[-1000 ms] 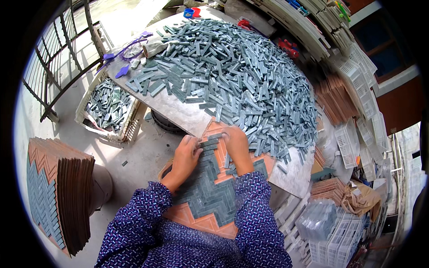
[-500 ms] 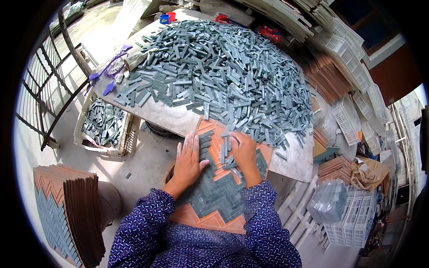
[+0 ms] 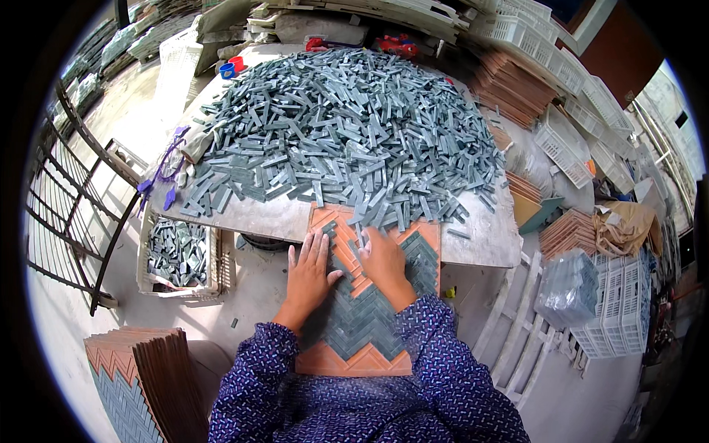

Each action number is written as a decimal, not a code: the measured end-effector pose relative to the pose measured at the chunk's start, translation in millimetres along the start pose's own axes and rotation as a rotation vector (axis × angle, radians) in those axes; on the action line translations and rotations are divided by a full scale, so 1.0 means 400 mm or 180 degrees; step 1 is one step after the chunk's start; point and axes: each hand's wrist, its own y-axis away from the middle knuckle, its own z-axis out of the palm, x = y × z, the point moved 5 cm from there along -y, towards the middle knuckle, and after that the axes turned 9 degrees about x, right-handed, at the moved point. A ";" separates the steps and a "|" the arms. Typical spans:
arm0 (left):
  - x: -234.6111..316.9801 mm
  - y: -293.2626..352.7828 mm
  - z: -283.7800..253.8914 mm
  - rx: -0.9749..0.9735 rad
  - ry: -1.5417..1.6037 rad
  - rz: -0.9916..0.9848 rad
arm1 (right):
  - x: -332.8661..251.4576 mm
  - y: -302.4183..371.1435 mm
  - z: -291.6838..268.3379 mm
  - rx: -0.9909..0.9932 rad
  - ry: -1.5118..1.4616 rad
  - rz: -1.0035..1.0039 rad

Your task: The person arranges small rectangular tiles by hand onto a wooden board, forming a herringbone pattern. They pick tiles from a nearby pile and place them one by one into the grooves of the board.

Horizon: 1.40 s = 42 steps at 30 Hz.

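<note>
An orange herringbone-grooved board (image 3: 391,363) lies in front of me, its far end against the table. Grey-green stone strips (image 3: 358,321) fill much of its zigzag pattern, while bare orange grooves show around my right hand. My left hand (image 3: 307,279) lies over the board's left side, fingers stretched out and thumb apart, holding nothing. With its fingers pinched, my right hand (image 3: 385,267) holds a narrow stone strip (image 3: 360,235) over the upper middle of the board. Just beyond the board's far edge spreads a big heap of loose strips (image 3: 347,125).
The heap rests on a pale table (image 3: 484,247). A crate of strips (image 3: 214,284) stands at left, above a stack of orange boards (image 3: 159,369). A black metal railing (image 3: 81,236) is far left. White crates (image 3: 620,310) and a wrapped bundle (image 3: 567,288) stand at right.
The whole view has shifted with my head. Loose strips that lay on the board beside my right hand no longer show. The left hand remains flat on the board's left side.
</note>
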 end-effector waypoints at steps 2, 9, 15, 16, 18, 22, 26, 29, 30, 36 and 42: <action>-0.013 -0.003 0.004 0.0160 0.0072 -0.0010 | -0.006 0.001 -0.006 0.0311 0.0101 -0.0261; -0.045 -0.044 -0.036 0.1230 0.1182 -0.0492 | -0.002 0.008 0.011 0.0829 0.0531 -0.0359; -0.045 -0.049 -0.040 0.1384 0.1097 -0.0815 | -0.024 0.054 -0.014 0.0298 -0.0674 -0.0347; -0.049 -0.046 -0.027 0.1252 0.1123 -0.0976 | -0.026 0.070 -0.009 0.0008 -0.0998 -0.0190; -0.064 -0.038 -0.009 0.0992 0.1158 -0.1289 | -0.040 0.093 -0.020 0.0241 -0.0705 -0.0210; -0.053 -0.034 -0.025 0.1146 0.1151 -0.1093 | -0.052 0.092 -0.061 0.0616 0.0269 -0.0537; -0.076 -0.020 -0.033 0.1425 0.1354 -0.0789 | -0.066 0.088 -0.019 0.0413 -0.0024 -0.0388; -0.059 0.006 -0.051 0.1589 0.1345 -0.0646 | -0.058 0.073 -0.001 0.0150 0.0010 -0.0132; -0.050 0.017 -0.060 0.1601 0.1319 -0.0616 | -0.056 0.062 -0.009 0.0070 0.0046 -0.0060; -0.026 0.048 -0.061 0.1254 0.1375 -0.0449 | -0.037 0.050 0.017 -0.0145 -0.0459 0.0005; -0.004 0.053 -0.069 0.1308 0.1246 -0.0313 | -0.013 0.030 0.015 -0.0129 -0.0608 0.0183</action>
